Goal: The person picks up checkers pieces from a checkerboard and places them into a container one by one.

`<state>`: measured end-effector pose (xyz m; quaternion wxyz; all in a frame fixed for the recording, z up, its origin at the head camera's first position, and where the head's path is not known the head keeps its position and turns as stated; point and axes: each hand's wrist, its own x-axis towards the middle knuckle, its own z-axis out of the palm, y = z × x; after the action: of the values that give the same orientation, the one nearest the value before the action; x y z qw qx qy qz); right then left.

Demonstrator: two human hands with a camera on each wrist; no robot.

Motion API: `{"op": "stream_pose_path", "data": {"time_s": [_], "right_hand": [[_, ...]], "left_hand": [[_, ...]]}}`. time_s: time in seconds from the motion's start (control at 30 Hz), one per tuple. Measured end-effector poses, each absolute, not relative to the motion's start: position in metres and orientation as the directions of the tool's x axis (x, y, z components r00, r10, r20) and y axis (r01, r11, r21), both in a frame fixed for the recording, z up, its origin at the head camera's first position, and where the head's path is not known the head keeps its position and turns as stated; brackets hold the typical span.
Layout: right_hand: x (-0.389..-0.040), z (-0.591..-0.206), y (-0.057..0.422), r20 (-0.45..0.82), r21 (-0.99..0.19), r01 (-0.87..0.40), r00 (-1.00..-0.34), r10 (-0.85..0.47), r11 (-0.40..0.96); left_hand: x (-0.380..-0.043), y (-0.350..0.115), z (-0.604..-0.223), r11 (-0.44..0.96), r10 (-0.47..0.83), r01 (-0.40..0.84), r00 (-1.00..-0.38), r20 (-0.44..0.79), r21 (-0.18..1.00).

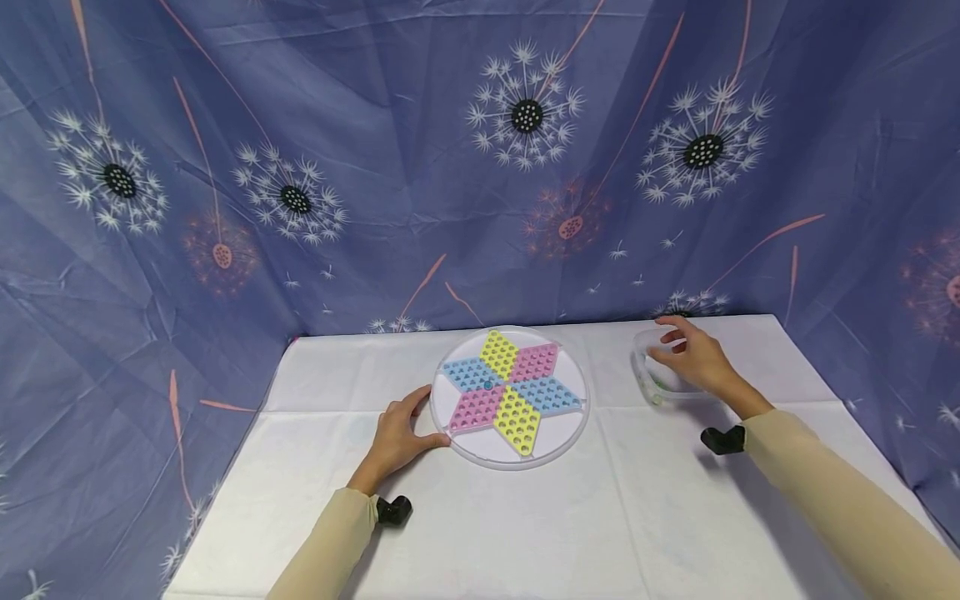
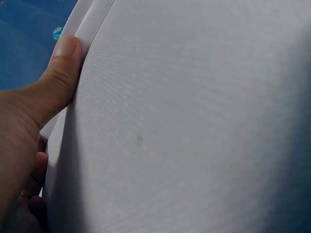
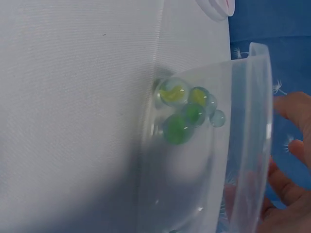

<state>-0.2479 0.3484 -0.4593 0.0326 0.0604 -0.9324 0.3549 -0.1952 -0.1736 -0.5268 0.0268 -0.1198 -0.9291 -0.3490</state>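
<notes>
A round white Chinese checkers board (image 1: 465, 446) lies on the table, its star made of blue, yellow and pink points full of holes. One blue marble (image 1: 488, 385) sits in a blue point near the star's center; a marble (image 2: 57, 33) also shows beyond the thumb in the left wrist view. My left hand (image 1: 397, 435) rests against the board's left rim, thumb and fingers spread. Over a clear plastic container (image 1: 640, 367) hovers my right hand (image 1: 697, 360), fingers loosely bent, with nothing visible between them. Several glass marbles (image 3: 178, 128), green, yellow and clear, lie inside the container.
A white cloth (image 1: 525, 533) covers the table. Behind it hangs a blue curtain (image 1: 420, 167) with dandelion prints. Bare cloth separates the board from the container. Black wrist devices (image 1: 394, 511) stick out by both sleeves.
</notes>
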Motion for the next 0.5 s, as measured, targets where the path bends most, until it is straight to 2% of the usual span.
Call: {"op": "stream_pose_path", "data": {"time_s": [0.23, 0.5], "right_hand": [[-0.248, -0.449, 0.342, 0.153, -0.642, -0.179, -0.983, -0.104, 0.746], [-0.251, -0.441, 0.334, 0.135, -0.623, -0.193, -0.981, -0.138, 0.758]], "left_hand": [[-0.195, -0.174, -0.526, 0.728, 0.195, 0.221, -0.974, 0.113, 0.649], [-0.196, -0.174, -0.527, 0.731, 0.196, 0.211, -0.976, 0.096, 0.649]]}}
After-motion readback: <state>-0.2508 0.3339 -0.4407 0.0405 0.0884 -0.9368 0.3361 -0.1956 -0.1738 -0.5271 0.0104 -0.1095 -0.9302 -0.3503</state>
